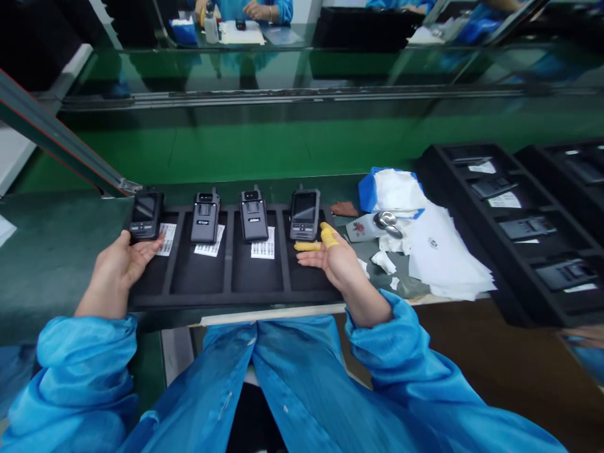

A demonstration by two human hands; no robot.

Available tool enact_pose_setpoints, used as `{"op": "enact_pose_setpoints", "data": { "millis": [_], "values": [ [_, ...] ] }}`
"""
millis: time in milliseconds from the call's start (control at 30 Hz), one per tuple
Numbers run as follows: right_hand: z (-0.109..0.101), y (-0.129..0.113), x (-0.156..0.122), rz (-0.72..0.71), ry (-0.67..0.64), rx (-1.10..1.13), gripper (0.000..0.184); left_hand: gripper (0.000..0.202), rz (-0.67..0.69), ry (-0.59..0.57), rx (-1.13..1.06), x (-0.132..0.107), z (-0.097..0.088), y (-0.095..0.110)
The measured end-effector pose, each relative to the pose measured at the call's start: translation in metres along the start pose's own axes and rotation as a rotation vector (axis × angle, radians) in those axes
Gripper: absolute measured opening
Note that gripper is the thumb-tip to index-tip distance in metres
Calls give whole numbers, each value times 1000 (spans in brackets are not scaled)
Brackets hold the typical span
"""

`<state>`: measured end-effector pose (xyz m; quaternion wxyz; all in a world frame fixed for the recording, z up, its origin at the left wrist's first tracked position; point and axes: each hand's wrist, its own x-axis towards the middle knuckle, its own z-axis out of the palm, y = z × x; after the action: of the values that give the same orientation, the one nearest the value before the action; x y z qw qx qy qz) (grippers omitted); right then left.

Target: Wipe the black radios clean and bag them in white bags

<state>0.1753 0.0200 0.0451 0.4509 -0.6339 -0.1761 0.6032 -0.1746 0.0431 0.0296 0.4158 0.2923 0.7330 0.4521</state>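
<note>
A black foam tray (pixel 226 283) lies in front of me with several handheld devices standing in its slots, each by a small barcode label. My left hand (pixel 120 264) rests on the tray's left edge, fingers stretched toward the leftmost device (pixel 146 215). At the tray's right edge lies my right hand (pixel 333 258), fingers extended and wearing yellow finger cots, just below the rightmost device (pixel 304 214). Two more devices (pixel 205 218) (pixel 253 216) stand between them, backs up. Neither hand holds anything.
White cloths and paper (pixel 434 245) with a small metal tool (pixel 387 221) lie right of the tray. Two more black trays (pixel 519 226) with devices sit at the far right. A green conveyor belt (pixel 283 145) runs behind. Other people's hands work across it.
</note>
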Motion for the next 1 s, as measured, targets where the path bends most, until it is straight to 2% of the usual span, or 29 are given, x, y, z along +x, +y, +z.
{"op": "enact_pose_setpoints", "data": {
  "millis": [100,167,267,333,400,467,533,600,667,733,800,900,967,1000],
  "values": [
    [-5,3,-4,-28,8,-48,55,31,-34,23,-56,-15,-6,2],
    [-9,5,-8,-66,2,-115,65,37,-36,51,-28,-28,-10,4],
    [-6,5,-14,-257,-39,-382,78,57,114,135,278,-47,-7,9],
    [9,4,-15,-441,-88,-720,84,62,316,132,571,-58,5,13],
    [34,4,-14,-593,-87,-1133,85,68,494,46,810,-66,26,14],
    [62,8,-10,-660,-54,-1478,87,77,614,-19,1035,-72,50,14],
    [83,13,-5,-657,-39,-1665,90,81,596,-30,1228,-74,71,13],
    [93,18,0,-650,-45,-1713,92,80,565,-23,1311,-73,83,11],
    [93,18,4,-649,-24,-1652,93,79,543,-22,1267,-69,85,11],
    [87,15,5,-609,-1,-1473,95,78,510,-32,1056,-64,79,13],
    [83,9,3,-482,-24,-1112,90,69,398,-59,652,-58,72,17],
    [87,5,2,-164,-204,-362,55,35,87,-189,-88,-47,73,25],
    [92,5,4,30,-340,-1,35,19,-116,-269,-414,-44,80,29],
    [94,6,5,100,-392,98,34,20,-197,-288,-506,-43,84,29]
  ]
}}
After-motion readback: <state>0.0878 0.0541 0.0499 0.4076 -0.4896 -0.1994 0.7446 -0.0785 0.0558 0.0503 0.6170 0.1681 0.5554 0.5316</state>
